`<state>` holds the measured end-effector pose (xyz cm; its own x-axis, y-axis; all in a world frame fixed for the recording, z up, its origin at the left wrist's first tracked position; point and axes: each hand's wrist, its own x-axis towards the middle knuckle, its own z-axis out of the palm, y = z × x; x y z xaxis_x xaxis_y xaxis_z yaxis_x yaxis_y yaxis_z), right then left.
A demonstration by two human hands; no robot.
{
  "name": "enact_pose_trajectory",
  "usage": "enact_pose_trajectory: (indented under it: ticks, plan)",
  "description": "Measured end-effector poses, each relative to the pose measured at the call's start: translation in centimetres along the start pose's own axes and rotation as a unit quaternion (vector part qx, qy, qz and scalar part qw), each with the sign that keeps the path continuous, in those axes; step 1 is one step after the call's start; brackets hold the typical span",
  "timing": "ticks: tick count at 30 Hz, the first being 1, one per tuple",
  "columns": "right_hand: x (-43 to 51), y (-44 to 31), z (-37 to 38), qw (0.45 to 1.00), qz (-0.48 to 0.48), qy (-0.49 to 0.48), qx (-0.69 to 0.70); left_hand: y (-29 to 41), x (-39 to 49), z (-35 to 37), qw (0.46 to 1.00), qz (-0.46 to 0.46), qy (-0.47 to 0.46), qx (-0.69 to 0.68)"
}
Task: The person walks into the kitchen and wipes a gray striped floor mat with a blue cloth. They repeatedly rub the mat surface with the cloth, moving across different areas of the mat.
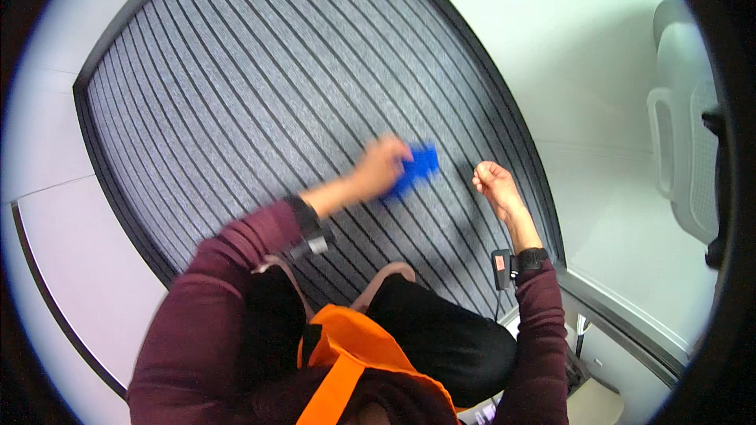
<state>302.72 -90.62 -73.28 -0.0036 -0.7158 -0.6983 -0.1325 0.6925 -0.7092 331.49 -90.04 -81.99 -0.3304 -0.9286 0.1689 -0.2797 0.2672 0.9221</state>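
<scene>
In the middle of the head view, my left hand grips a blue brush or cloth-like item; motion blur hides its exact kind. It is over a grey ribbed floor mat with dark stripes. To the right, my right hand is raised with its fingers curled together near the mat's right edge. Whether something small sits between those fingers cannot be told. Each wrist bears a black strap with a small device; the right one has a cable.
A pale plastic chair stands on the light floor at the right. A metal track runs at lower right. A white panel with a dark edge lies at lower left. My shoes are at the mat's near side.
</scene>
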Motion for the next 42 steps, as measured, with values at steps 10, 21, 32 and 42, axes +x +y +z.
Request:
enact_pose_trajectory:
  ticks: [10, 21, 32, 42]
  plan:
    - [0.8, 4.6, 0.2, 0.970, 0.082, 0.038, 0.227, -10.6, 3.1, -20.0, 0.868, -0.248, 0.112, 0.415]
    - [-22.9, -16.1, 8.6, 0.897, 0.052, -0.432, 0.075, 10.1, -10.2, -8.4, 0.865, -0.177, -0.380, -0.276]
    - [-26.4, -7.2, 16.1, 0.865, -0.271, -0.156, -0.393, 23.1, -11.3, -22.5, 0.925, -0.329, -0.125, -0.142]
    - [-47.9, -37.5, 4.2, 0.746, -0.494, 0.203, -0.399, 42.9, -18.2, -30.6, 0.807, -0.561, 0.048, -0.176]
